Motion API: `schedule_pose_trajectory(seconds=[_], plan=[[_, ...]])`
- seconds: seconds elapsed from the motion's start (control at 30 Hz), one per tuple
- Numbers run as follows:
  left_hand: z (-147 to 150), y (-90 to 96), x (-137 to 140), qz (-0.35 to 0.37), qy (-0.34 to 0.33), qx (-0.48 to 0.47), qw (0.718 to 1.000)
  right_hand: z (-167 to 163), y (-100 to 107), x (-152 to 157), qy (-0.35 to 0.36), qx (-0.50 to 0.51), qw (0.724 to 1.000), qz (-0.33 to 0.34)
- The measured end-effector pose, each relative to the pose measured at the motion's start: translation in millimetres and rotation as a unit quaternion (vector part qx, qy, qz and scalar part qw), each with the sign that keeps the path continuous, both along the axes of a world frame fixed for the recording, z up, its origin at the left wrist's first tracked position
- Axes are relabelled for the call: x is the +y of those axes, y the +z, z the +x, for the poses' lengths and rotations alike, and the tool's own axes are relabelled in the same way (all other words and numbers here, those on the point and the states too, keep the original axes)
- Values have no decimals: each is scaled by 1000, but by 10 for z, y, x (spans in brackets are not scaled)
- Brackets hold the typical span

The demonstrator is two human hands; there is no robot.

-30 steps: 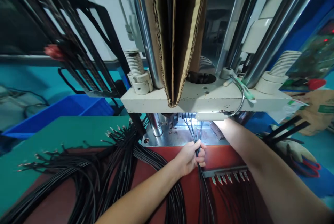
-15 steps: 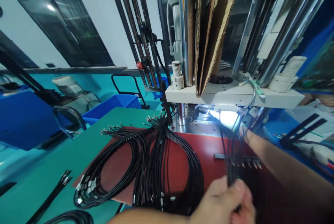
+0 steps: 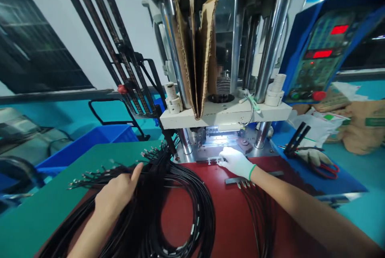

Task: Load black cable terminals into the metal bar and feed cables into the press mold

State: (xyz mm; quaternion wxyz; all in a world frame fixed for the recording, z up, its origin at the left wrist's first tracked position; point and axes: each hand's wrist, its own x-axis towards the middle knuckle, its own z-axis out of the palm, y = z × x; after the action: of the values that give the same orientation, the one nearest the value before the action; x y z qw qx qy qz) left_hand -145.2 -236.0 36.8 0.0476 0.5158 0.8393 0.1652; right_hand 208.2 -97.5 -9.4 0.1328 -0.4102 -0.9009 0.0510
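While the left hand [image 3: 116, 198] is lying open-fingered on the black cables [image 3: 168, 210] at lower left, the gloved right hand [image 3: 236, 162] is pinching a small white part [image 3: 214, 160] at centre, fingers nearly closed.

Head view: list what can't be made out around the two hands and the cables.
- Right hand: fingertips washed out by the press lamp; whether they pinch the small white part cannot be told.
- Left hand: lies flat on the cables; its palm hides any grip.
- Cables: the coil is cut off by the bottom edge.
- Control panel: red readouts too blurred to read.
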Motion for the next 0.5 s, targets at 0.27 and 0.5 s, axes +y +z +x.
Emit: schedule_pose_trajectory(seconds=[0.27,0.5], plan=[[1238,-323,783,43,-385,-48,921,57,-73,67,18,52,998,-37],[1159,-703,1154,43,-434,-165,885,58,-98,249,-24,219,970,-105]])
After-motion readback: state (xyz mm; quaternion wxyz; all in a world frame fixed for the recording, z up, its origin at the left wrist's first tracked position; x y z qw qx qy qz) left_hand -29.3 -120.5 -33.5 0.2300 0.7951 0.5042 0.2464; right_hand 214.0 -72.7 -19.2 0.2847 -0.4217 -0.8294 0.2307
